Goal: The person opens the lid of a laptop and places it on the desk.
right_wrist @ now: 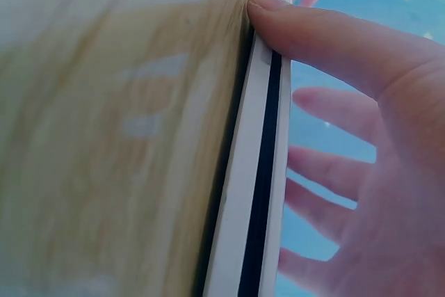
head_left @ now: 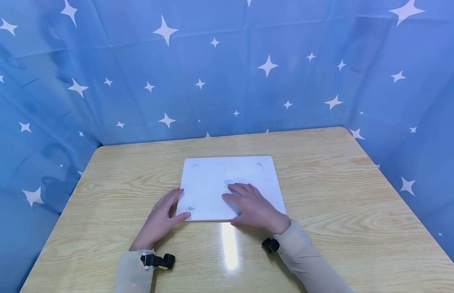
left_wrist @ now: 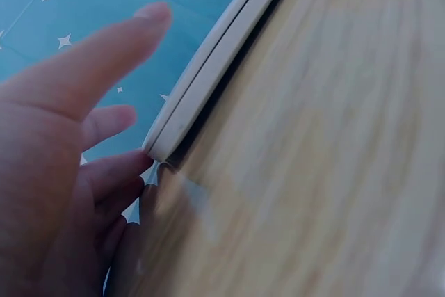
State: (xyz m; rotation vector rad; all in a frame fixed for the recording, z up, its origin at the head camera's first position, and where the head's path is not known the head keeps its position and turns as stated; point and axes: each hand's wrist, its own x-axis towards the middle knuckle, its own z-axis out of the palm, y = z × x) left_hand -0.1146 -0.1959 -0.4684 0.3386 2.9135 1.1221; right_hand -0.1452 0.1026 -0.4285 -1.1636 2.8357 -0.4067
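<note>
A thin white rectangular slab (head_left: 205,179) in two stacked layers, like a closed laptop, lies flat on the wooden table with faint grey smudges on top. My left hand (head_left: 160,219) is at its left side, fingertips right at the edge and thumb over the near left corner. In the right wrist view a dark gap (right_wrist: 263,165) runs between the layers. My right hand (head_left: 254,207) is spread over the near right part, its thumb (right_wrist: 306,29) at the front edge and across that gap. The right fingers are fairly straight over the top.
The wood-grain table (head_left: 344,195) stretches out on both sides of the slab. A blue curtain (head_left: 227,81) with white stars hangs behind it and along its sides. A bright light reflection lies on the table in front of the slab.
</note>
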